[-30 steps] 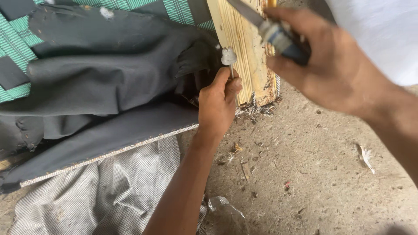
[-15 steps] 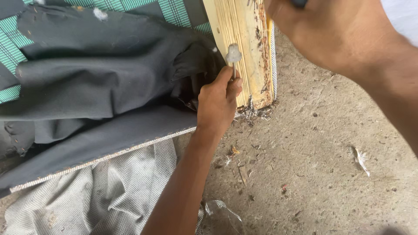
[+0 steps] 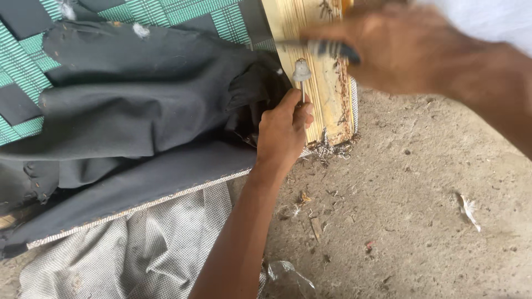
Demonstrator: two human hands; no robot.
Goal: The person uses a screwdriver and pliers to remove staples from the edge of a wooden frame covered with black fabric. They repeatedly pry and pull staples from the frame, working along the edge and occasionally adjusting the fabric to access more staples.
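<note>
My left hand [image 3: 282, 135] is closed around a thin metal pin [image 3: 302, 75] with a rounded, mushroom-like head. It holds the pin upright against a pale wooden frame board [image 3: 330, 108]. My right hand [image 3: 404, 50] is blurred at the top right, just beside the pin's head. It grips a dark-handled metal tool [image 3: 327, 49] that lies across the board right above the pin. A dark grey fabric [image 3: 138, 111] is bunched up against the board, left of my left hand.
Green woven webbing [image 3: 166, 14] shows under the fabric at the top left. A grey-white mesh cloth [image 3: 138, 249] lies at the bottom left. The dirt floor [image 3: 415, 210] holds wood splinters, a small feather [image 3: 468, 207] and a clear plastic scrap [image 3: 288, 277].
My right hand rose almost out of view with its tool, then came back down to just above the pin's head. My left hand has kept the pin on the board.
</note>
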